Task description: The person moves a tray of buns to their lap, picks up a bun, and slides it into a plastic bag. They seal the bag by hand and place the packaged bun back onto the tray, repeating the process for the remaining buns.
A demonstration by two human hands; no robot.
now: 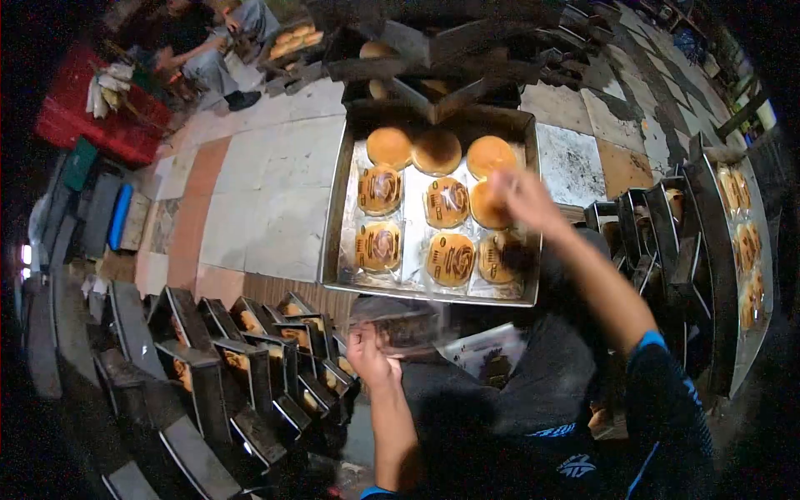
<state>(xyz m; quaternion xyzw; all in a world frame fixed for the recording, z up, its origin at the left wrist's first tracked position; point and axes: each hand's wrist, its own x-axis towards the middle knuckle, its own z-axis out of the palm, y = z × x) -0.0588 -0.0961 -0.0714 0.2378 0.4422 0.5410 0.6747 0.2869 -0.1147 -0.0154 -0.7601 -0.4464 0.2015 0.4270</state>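
My left hand (372, 354) is closed on a clear printed plastic bag (410, 327), held over my lap just below the near edge of a metal baking tray (333, 242). My right hand (527, 202) is blurred by motion, its fingers overlapping a plain round bun (486, 206) at the tray's right side. Along the tray's far side lie three unwrapped golden buns, one of them a bun (437, 152) in the middle. Several buns in printed clear bags, such as a wrapped bun (451, 258), fill the nearer part.
Dark metal bread pans (196, 367) with bread stand crowded at left. Another long pan (708, 192) holds wrapped buns at right. Stacked dark trays (408, 42) rise behind my tray. At the far left, a person (204, 50) sits near a red crate (100, 104).
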